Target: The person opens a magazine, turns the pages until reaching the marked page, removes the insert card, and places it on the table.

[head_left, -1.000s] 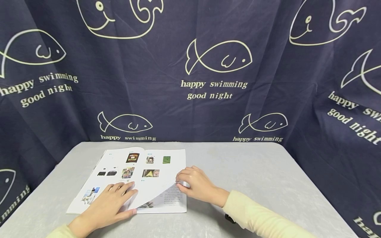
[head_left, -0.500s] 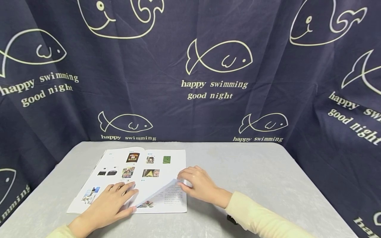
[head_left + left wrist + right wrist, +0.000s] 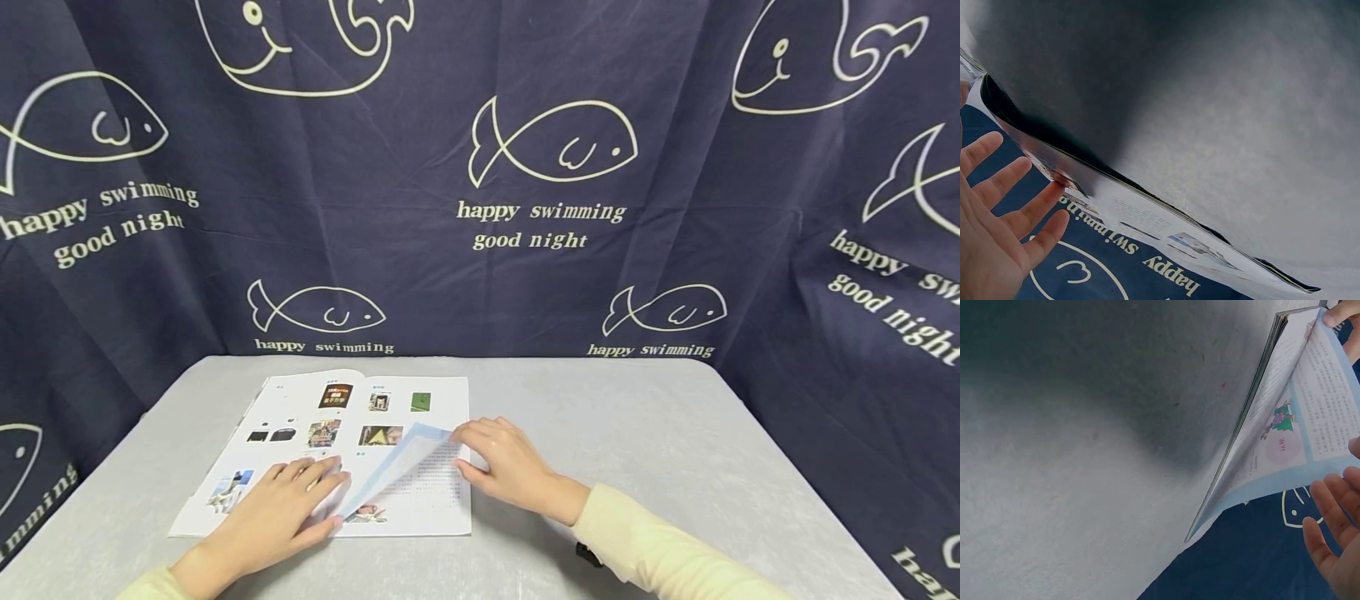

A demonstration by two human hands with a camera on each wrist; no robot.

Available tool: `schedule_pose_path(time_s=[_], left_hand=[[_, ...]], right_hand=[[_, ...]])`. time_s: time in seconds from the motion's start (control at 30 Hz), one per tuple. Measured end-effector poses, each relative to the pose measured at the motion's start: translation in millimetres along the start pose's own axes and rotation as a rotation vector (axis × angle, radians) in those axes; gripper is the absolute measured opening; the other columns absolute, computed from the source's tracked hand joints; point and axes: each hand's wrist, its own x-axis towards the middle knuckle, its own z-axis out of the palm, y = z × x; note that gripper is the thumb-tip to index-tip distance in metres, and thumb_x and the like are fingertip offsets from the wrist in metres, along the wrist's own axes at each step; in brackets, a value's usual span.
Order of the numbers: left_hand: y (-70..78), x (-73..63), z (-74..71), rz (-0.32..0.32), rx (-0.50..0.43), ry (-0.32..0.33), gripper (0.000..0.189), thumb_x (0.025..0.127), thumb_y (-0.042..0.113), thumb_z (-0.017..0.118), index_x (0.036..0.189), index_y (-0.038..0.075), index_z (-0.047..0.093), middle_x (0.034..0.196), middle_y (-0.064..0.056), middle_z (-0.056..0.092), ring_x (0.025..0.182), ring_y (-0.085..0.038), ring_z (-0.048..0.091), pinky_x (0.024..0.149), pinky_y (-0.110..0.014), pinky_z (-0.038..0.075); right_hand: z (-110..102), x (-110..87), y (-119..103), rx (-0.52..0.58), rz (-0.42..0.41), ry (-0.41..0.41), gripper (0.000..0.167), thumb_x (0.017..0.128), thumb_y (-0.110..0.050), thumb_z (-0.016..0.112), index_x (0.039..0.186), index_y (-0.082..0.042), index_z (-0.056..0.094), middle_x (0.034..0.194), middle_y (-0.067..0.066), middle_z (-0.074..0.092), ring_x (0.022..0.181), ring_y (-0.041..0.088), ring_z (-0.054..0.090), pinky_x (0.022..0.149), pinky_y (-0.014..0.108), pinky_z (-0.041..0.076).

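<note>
White paper lies under the left hand (image 3: 266,517): a spread book (image 3: 351,457), its left page beneath that hand's straight, parted fingers, with the thumb reaching to the near edge by the fold of a lifted page (image 3: 401,457). To the left of the right hand (image 3: 517,467), that page curls up and over, its blue-banded back showing — the right wrist view has rows of print, a small figure in green and a pink disc on it. The right fingertips touch the page's raised edge, the thumb a little apart in the head view; whether they pinch the paper I cannot tell. Beyond the left fingertips are small printed photos. A grey table (image 3: 637,433) carries the book and spreads away to the right of the right hand. Behind that wrist comes a cream sleeve (image 3: 660,542) — a dark object (image 3: 588,556), partly hidden, sits under its cuff. Past both hands hangs navy cloth (image 3: 420,208) with outlined fish and lettering.
</note>
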Motion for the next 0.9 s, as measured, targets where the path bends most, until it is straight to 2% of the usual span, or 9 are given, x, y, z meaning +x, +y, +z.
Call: schedule_pose_path(time_s=[0.3, 0.5, 0.9], left_hand=[[-1.6, 0.3, -0.9, -0.011, 0.002, 0.023, 0.048, 0.077, 0.047, 0.061, 0.115, 0.018, 0.061, 0.116, -0.004, 0.061, 0.099, -0.024, 0.058, 0.078, -0.043, 0.044], [-2.1, 0.8, -0.9, -0.016, 0.006, 0.023, 0.051, 0.077, 0.047, 0.061, 0.119, 0.018, 0.059, 0.118, -0.003, 0.06, 0.099, -0.024, 0.058, 0.078, -0.043, 0.044], [-4.4, 0.7, -1.9, -0.007, 0.017, 0.054, 0.068, 0.075, 0.044, 0.061, 0.127, 0.002, 0.049, 0.128, -0.012, 0.054, 0.103, -0.027, 0.056, 0.079, -0.043, 0.043]], right_hand=[[0.8, -3.5, -1.6, -0.022, 0.006, -0.071, 0.023, 0.081, -0.025, 0.064, 0.102, -0.016, 0.063, 0.102, -0.006, 0.066, 0.093, 0.009, 0.06, 0.074, 0.024, 0.043], [3.5, -6.7, -2.5, -0.031, -0.009, -0.179, 0.024, 0.081, -0.028, 0.064, 0.102, -0.017, 0.062, 0.102, -0.008, 0.064, 0.093, 0.009, 0.058, 0.076, 0.025, 0.043], [7.6, -12.4, -8.1, -0.067, -0.021, -0.312, 0.026, 0.082, -0.036, 0.061, 0.103, -0.019, 0.062, 0.103, -0.008, 0.063, 0.09, 0.007, 0.055, 0.076, 0.022, 0.041]])
